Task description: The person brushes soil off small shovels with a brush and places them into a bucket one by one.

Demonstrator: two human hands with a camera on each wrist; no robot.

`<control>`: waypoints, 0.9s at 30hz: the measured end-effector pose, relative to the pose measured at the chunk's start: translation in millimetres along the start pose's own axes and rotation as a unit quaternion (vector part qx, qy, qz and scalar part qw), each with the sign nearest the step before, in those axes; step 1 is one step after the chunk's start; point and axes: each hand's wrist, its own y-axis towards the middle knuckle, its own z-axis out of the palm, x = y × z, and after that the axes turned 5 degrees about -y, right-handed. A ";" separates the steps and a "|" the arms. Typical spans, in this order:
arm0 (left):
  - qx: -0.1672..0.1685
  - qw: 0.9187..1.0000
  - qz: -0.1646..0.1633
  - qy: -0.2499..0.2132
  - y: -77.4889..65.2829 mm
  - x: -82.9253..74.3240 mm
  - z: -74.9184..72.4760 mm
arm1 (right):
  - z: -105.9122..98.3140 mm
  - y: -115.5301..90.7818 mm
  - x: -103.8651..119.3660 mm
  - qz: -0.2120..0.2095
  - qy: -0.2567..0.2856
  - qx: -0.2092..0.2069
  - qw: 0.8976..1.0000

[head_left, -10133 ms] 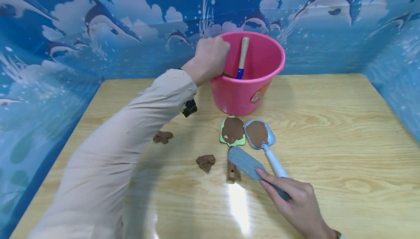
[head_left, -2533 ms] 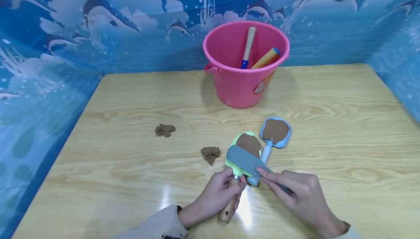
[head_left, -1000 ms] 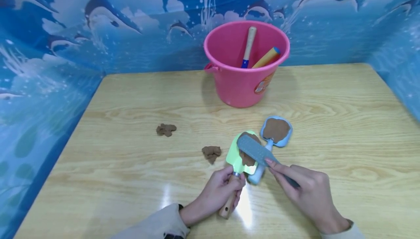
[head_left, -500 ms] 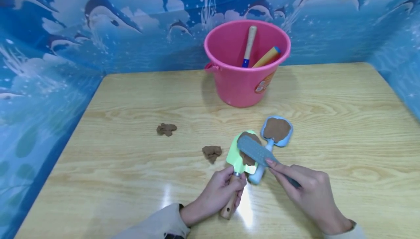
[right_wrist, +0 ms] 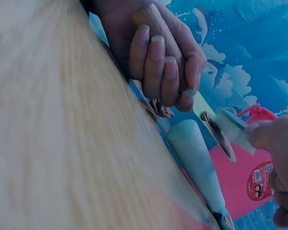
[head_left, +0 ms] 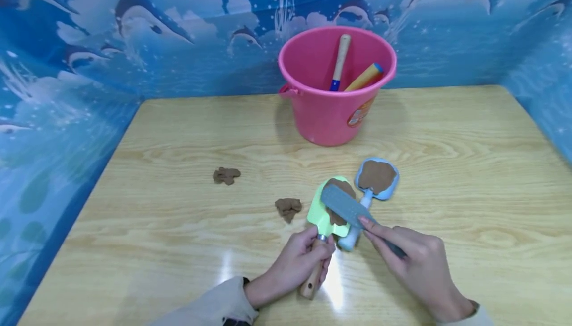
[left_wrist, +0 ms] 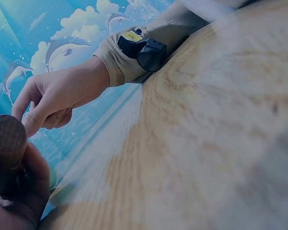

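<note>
Head view has a green shovel [head_left: 317, 211] held above the table [head_left: 178, 137], about midway between its left and right edges, with clay [head_left: 334, 217] on its blade. The left hand [head_left: 295, 259] wraps its fingers round the wooden handle; the right hand [head_left: 415, 261] pinches a grey scraper [head_left: 343, 204], whose blade crosses over the clay, though contact is hard to tell. Just beside, a clay-filled blue shovel [head_left: 350, 239] lies with its handle toward the near edge. Leftward sit a near lump [head_left: 288, 207] and, closer to the left edge, a far lump [head_left: 226, 175]. Near the far edge stands a pink bucket [head_left: 323, 122] with a white handle [head_left: 340, 60] and a yellow handle [head_left: 364, 77] leaning inside.
</note>
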 end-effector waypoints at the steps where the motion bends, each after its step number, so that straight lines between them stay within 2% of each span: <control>1: 0.000 1.000 0.000 -0.002 -0.2 0.1 0.0 | -0.4 -0.1 -1.0 0.008 -0.005 -0.003 1.000; 4: 0.001 1.000 0.002 -0.006 -0.3 0.5 0.0 | -1.5 0.2 -2.3 0.019 -0.002 -0.014 1.000; 7: 0.005 1.000 0.004 -0.004 0.1 0.9 -0.4 | -0.5 0.9 -1.1 -0.008 0.027 -0.018 0.999; 11: 0.010 1.000 0.007 -0.001 0.8 1.0 -0.8 | 1.0 0.6 0.2 -0.039 0.040 -0.001 0.998; 18: 0.004 1.000 -0.001 -0.004 0.7 0.2 0.0 | -2.8 1.0 -4.3 0.013 -0.001 -0.015 1.000; 24: 0.005 1.000 0.002 0.006 0.6 -0.5 -0.1 | 0.2 1.6 -0.6 -0.042 0.043 0.000 0.998; 27: 0.002 1.000 0.005 0.010 0.6 -0.4 0.0 | 1.2 2.4 1.8 -0.039 0.041 0.014 0.998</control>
